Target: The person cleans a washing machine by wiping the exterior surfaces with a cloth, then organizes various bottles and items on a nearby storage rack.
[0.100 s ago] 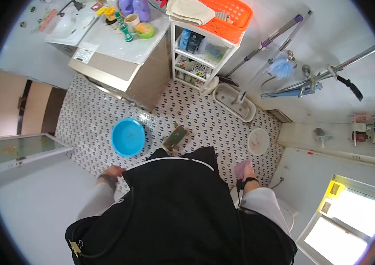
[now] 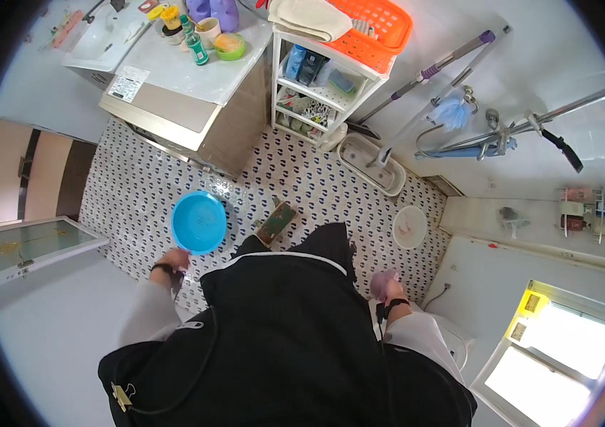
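In my right hand (image 2: 393, 290) is a crumpled purple-pink cloth (image 2: 382, 282), held out to the right of my black clothing. My left hand (image 2: 177, 259) is beside the near edge of a round blue basin (image 2: 198, 213) on the floor; its fingers are too small and blurred to read, and I make out nothing in it. Inside the basin there seems to be shallow clear water. A low stool with a worn green top (image 2: 276, 223) stands in front of me, right of the basin.
A white round tub (image 2: 410, 228) and a long pale baby bath (image 2: 371, 164) stand on the patterned tile floor to the right. Ahead are a white shelf rack (image 2: 331, 92) and a washstand cabinet (image 2: 224, 135). An opened glazed door (image 2: 39, 245) is at left.
My left hand has moved forward, closer to the blue basin. My right hand has shifted slightly, with the cloth more bunched in it. The whole view has shifted a little.
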